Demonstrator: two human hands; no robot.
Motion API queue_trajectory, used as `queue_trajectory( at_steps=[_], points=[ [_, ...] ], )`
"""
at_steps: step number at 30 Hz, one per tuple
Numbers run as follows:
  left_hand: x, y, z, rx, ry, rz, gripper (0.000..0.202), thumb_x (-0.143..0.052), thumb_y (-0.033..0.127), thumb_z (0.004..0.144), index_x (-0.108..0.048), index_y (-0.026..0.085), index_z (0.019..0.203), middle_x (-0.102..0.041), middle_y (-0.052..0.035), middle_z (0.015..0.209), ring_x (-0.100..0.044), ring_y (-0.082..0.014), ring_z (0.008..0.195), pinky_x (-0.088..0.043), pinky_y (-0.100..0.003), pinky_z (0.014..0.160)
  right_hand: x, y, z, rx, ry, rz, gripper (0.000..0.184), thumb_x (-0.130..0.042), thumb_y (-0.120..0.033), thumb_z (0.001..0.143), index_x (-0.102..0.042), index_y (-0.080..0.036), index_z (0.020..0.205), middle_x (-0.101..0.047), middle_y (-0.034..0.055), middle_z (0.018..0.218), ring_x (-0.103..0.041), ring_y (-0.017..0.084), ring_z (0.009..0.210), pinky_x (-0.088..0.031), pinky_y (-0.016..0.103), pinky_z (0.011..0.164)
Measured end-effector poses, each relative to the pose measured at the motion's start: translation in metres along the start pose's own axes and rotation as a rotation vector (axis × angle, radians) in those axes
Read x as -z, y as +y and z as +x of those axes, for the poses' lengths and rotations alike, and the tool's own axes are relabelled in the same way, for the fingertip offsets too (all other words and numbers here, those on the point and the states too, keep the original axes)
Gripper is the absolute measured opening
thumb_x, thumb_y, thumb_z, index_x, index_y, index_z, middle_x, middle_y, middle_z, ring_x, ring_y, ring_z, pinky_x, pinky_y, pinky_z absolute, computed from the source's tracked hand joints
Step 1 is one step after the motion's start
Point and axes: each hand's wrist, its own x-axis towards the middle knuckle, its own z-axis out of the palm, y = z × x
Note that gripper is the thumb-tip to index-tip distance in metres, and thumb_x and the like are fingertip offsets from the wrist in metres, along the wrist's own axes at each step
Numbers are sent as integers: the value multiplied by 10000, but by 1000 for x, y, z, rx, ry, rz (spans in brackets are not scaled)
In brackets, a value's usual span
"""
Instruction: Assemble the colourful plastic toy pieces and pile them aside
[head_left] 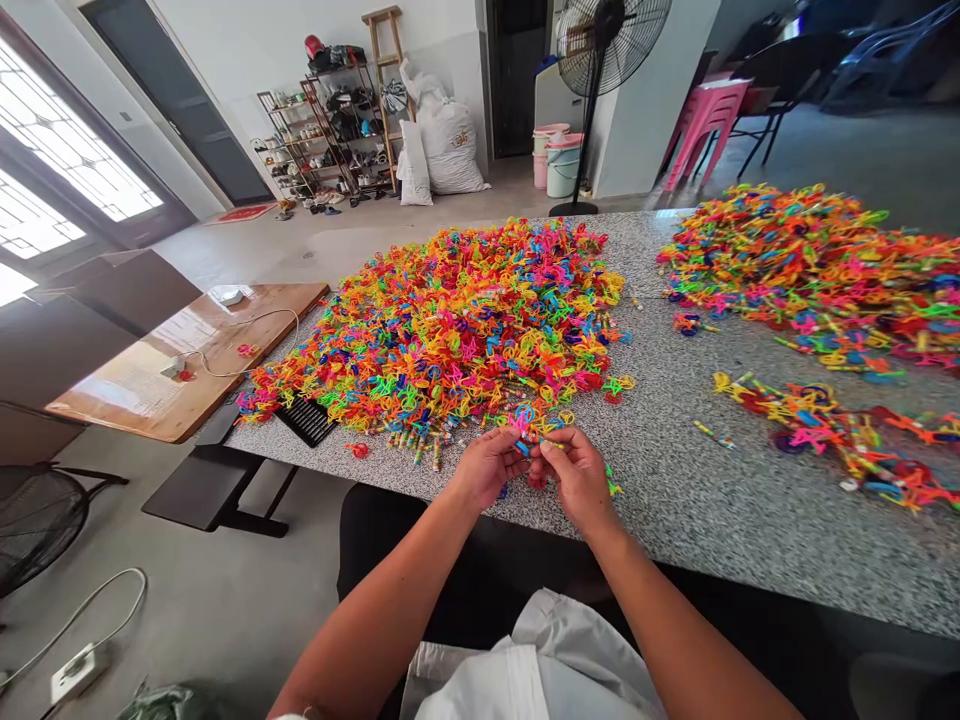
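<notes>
Both hands meet at the near edge of a speckled grey stone table (660,510), just in front of a big heap of small bright plastic pieces (465,320). My left hand (487,468) is closed in a pinch on a pink and blue plastic piece (523,420). Close beside it, the thumb and fingers of my right hand (579,478) pinch something small at the same cluster, largely covered by the fingertips. Short patterned tubes (416,442) lie at the heap's near side. A green piece (613,480) shows just past my right hand.
A second heap (817,270) lies at the right, with a loose strip of pieces (840,440) nearer me and a single patterned stick (714,434). A black slotted tray (306,420) sits by the left edge. Beyond stand a wooden table (187,350) and a fan (600,60).
</notes>
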Motion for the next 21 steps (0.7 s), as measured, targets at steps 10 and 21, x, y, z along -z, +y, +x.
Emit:
queue_trajectory(
  at_steps=[10,21],
  points=[
    [-21,-28,-6,-208,14,260,400,-846,493,728,-640,154,679,-596,14,599,-520,-84,538,-425,-218,552,12,-32,-10,208,-115,-420,180,-671,-409,945,-616,-246,998,-701,-6,749,-673,155,601,-575,286,578],
    [-36,-8,-16,-146,19,166,393,-865,482,730,-721,141,863,-734,-74,881,-675,-146,705,-523,-255,630,29,-43,-19,76,59,-238,234,-739,-421,887,-616,-235,960,-730,13,791,-648,148,564,-552,288,563]
  ],
)
